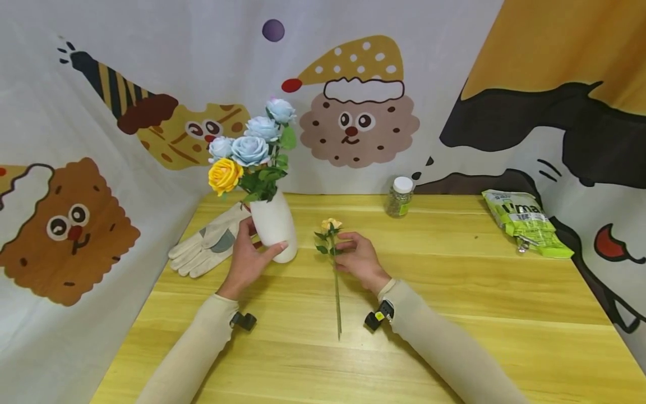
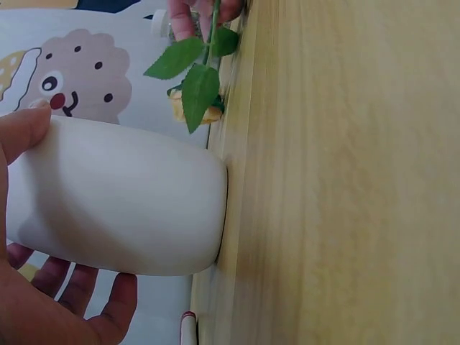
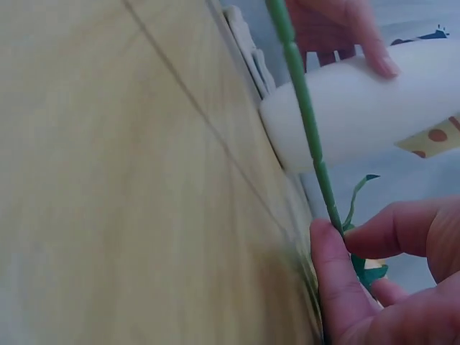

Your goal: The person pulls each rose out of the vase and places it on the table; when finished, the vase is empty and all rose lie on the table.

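A white vase (image 1: pixel 275 227) stands on the wooden table, filled with several pale blue roses (image 1: pixel 250 150) and one yellow rose (image 1: pixel 225 176). My left hand (image 1: pixel 250 253) grips the vase around its lower body, thumb on the near side and fingers behind it, as the left wrist view shows. My right hand (image 1: pixel 360 259) pinches the green stem (image 3: pixel 309 122) of a single pale yellow rose (image 1: pixel 331 224) between thumb and fingertips. Its bloom points away from me, and the long stem runs back toward me. Green leaves (image 2: pixel 199 90) sit close below that bloom.
Left of the vase lies a pair of pale work gloves (image 1: pixel 204 244). At the back stands a small jar (image 1: pixel 400 197) with a white lid. A green snack bag (image 1: pixel 527 223) lies at the back right. A printed cloth (image 1: pixel 444 50) hangs behind the table.
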